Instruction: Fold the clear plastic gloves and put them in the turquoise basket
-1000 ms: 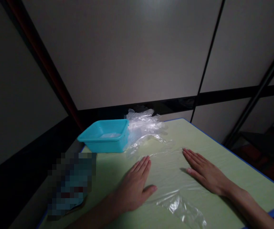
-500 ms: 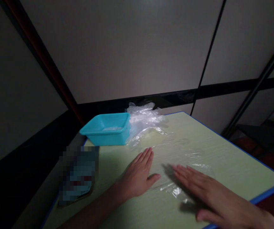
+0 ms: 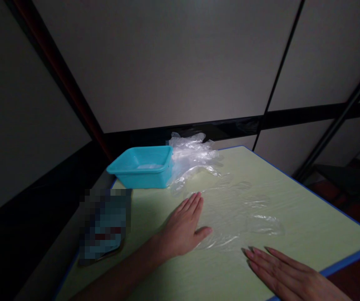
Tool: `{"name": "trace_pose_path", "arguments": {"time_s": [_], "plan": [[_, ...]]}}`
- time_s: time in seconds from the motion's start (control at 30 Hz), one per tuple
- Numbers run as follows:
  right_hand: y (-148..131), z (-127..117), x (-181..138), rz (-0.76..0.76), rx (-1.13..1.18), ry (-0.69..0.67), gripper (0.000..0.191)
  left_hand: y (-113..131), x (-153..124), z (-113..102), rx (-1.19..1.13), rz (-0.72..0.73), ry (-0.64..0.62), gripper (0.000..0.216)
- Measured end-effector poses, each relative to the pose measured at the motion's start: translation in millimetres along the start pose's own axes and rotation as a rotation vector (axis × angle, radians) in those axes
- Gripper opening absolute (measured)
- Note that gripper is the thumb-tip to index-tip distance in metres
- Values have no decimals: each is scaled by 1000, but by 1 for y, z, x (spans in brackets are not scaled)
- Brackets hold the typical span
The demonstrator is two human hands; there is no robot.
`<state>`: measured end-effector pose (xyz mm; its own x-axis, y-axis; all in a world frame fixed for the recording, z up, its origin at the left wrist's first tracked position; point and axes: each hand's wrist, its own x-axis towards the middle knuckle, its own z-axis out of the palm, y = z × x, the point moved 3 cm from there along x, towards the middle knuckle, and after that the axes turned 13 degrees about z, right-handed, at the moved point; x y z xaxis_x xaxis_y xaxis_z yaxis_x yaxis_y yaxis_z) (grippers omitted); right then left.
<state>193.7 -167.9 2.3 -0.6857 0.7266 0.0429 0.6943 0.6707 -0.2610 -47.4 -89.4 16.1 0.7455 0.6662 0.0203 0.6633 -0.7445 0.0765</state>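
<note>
A clear disposable plastic glove (image 3: 230, 213) lies spread flat on the pale green table (image 3: 318, 225), its fingers pointing away to the right. My left hand (image 3: 184, 228) rests flat at the glove's left side, fingers stretched forward and thumb out over the film. At the near right, my right hand (image 3: 286, 269) is palm down with fingers extended, just in front of the glove's near edge. Whether its fingertips touch the film I cannot tell. Neither hand grips anything.
A turquoise plastic basin (image 3: 144, 179) stands at the back left, something whitish inside. Against it lies a heap of clear plastic gloves (image 3: 192, 156). A blurred-out flat object (image 3: 106, 228) lies along the left edge. Panelled cupboard doors (image 3: 180, 67) rise behind the table.
My right hand has moved down toward the table's near edge, off the glove, which now lies flatter there. My left hand has stayed in place.
</note>
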Motion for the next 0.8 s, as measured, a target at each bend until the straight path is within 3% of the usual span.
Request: {"name": "trace_pose_path", "arguments": {"time_s": [0.13, 0.27, 0.43, 0.6, 0.8], "plan": [[0, 0, 0, -61, -70, 79, 62, -3, -1, -1, -28, -8, -3, 71], [0, 0, 1, -192, -309, 201, 53, -3, 1, -15, -50, -37, 30, 76], [-1, 0, 0, -269, -502, 310, 43, 39, 22, -33, -109, 105, 110, 68], [-3, -3, -2, -284, -498, 359, 41, 81, 48, -13, -155, 267, 139, 54], [-6, -2, 0, -248, -492, 344, 43, 75, 48, 4, -153, 252, 123, 55]]}}
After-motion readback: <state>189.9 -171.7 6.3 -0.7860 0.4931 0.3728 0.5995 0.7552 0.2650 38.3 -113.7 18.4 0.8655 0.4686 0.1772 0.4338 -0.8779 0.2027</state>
